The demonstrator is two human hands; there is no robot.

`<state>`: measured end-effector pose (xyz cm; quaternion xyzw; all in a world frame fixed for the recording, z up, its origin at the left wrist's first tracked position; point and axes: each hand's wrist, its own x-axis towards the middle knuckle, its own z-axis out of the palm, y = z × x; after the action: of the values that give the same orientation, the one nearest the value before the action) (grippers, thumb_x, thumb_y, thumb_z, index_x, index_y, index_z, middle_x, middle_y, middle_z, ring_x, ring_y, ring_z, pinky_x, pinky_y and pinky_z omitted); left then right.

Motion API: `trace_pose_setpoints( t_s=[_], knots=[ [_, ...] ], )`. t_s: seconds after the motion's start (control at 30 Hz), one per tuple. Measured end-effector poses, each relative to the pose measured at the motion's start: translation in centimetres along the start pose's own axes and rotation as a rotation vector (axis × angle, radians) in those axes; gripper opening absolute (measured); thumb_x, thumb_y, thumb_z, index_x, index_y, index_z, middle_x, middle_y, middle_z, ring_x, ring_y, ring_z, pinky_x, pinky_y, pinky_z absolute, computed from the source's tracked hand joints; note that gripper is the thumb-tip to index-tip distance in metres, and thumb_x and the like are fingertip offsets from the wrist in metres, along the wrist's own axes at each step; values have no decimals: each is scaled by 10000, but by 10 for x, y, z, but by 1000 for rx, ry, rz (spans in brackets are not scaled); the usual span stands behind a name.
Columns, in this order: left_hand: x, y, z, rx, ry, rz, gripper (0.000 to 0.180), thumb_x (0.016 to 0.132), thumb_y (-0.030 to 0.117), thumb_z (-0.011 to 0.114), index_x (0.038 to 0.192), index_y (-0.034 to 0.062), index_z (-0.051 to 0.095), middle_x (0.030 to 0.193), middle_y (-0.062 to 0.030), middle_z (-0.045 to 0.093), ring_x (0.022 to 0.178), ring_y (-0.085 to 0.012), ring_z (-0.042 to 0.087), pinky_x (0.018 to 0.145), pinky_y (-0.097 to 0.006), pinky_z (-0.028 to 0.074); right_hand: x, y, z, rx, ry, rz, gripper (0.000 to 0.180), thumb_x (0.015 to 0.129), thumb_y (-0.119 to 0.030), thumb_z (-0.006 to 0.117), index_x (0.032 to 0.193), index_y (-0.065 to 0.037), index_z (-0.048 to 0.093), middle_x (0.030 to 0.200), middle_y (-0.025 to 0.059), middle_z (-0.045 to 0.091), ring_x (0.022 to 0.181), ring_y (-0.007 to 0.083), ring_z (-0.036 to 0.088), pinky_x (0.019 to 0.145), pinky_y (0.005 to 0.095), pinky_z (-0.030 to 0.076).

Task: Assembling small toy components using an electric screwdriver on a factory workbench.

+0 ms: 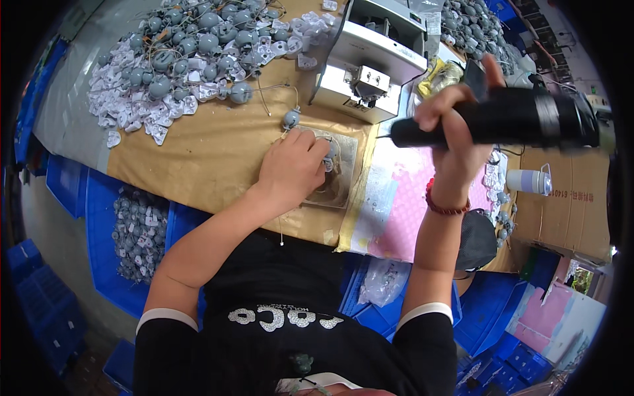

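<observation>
At the centre of the brown-covered workbench point(218, 158), the left hand point(290, 168) rests palm down on a square metal plate point(340, 175). Its fingers point(310, 142) are curled together over a small grey round part point(330, 153) that sits on the plate; the part shows just past the fingertips on the right side, touching them. Whether the fingers pinch the part or only press on it cannot be told. A second grey round part point(291, 119) with a thin wire lies just beyond the hand, at the far edge of the plate.

To the right and raised above the bench, the right hand point(456, 129) is closed around a black power screwdriver point(508, 119). The fingers wrap the narrow front section of the tool body, thumb up; the tip points left toward the plate, well clear of the left hand.

Behind the plate stands a white and grey bench machine point(373, 63). A large heap of grey parts and white plastic pieces point(185, 59) covers the far left of the bench. A blue bin point(99, 218) with more grey parts stands at the near left. A pink sheet point(406, 204) lies right of the plate.
</observation>
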<state>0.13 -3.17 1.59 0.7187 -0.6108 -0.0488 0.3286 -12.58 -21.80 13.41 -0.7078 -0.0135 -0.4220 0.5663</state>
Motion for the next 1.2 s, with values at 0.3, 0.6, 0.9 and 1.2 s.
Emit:
trace_pose_setpoints(
  t_s=[0.3,0.6,0.9,1.2],
  knots=[
    [0,0,5,-1,19,-28,288,736,103,738,1001,63,633,939,-86,580,931,-298,574,795,-412,506,55,43,19,-117,277,-31,324,823,-7,719,1130,37,628,711,53,684,617,132,650,630,253,513],
    [0,-2,3,-8,5,-36,304,726,122,747,1001,62,632,952,-94,585,946,-298,577,795,-415,504,20,31,41,-22,188,276,664,860,-15,655,1444,67,349,728,82,606,610,180,616,623,326,518],
    [0,-1,5,8,51,-23,259,717,127,707,954,105,604,911,-61,571,951,-270,580,769,-405,506,-30,21,67,-4,109,252,704,850,116,591,1483,23,296,758,90,608,637,180,623,641,327,529],
    [-2,-5,8,23,55,8,376,701,123,734,1048,78,596,949,-85,553,929,-301,564,744,-424,507,-39,24,69,-14,109,243,710,851,124,583,1487,-4,294,768,100,609,650,183,623,660,323,526]
  ],
)
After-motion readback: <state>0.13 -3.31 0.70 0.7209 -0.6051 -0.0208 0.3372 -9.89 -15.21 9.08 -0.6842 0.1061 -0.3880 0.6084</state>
